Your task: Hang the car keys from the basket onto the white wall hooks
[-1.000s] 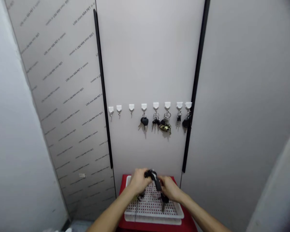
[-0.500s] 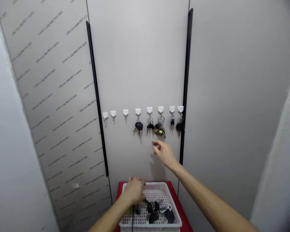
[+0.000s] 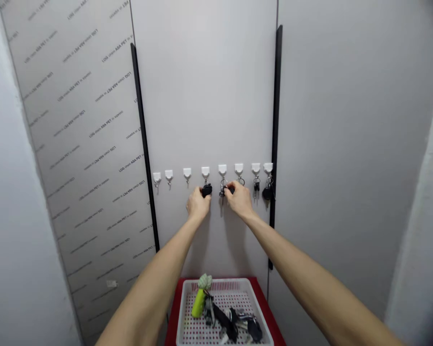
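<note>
Left hand (image 3: pixel 198 203) grips a black key fob (image 3: pixel 206 191) just under the fourth white plastic hook (image 3: pixel 205 171), and I see the right hand (image 3: pixel 239 199) pinching another dark fob (image 3: pixel 231 190) below the fifth. Metal-ringed keys (image 3: pixel 256 188) already hang from the two rightmost hooks (image 3: pixel 268 167); more unhung keys (image 3: pixel 225 321) lie jumbled in the perforated white basket (image 3: pixel 231 283), beside a smooth lime-green cylinder (image 3: pixel 198 303).

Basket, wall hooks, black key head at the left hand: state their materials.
Basket: probably smooth white plastic, from its molded-looking grid. Wall hooks: likely smooth white plastic above, metal below, being silvery. Black key head: dull, perhaps plastic or rubber.
</note>
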A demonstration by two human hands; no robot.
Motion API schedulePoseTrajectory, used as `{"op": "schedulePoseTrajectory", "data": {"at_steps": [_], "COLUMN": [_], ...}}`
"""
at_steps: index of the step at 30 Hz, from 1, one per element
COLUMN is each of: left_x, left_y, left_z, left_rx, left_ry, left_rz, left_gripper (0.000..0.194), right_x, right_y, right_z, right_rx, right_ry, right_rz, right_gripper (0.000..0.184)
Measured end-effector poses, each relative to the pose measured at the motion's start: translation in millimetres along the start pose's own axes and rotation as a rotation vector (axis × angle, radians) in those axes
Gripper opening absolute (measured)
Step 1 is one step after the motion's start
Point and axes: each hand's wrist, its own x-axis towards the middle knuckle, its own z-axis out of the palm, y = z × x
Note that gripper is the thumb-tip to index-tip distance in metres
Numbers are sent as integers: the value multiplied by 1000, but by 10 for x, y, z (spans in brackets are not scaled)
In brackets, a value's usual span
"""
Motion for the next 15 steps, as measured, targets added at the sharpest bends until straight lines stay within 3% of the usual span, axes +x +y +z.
{"op": "schedulePoseTrajectory", "data": {"at_steps": [7,11,15], "left_x": [83,160,275], "left_y": [79,150,266], "left_z": [-263,-518,-770], "left_rx": [96,252,351], "left_ry": [-96,-164,-226], "left_rz": [165,222,284], "left_gripper": [23,26,26], "right_x": [333,510,401], "right_y": [-268,-374,-310], "right_z": [-241,-272,-247], "right_rx": [42,-16,58], "right_ry": [85,-103,-318], "right_rz": [-138,-137,-258], "right_gripper": [19,17,16]}}
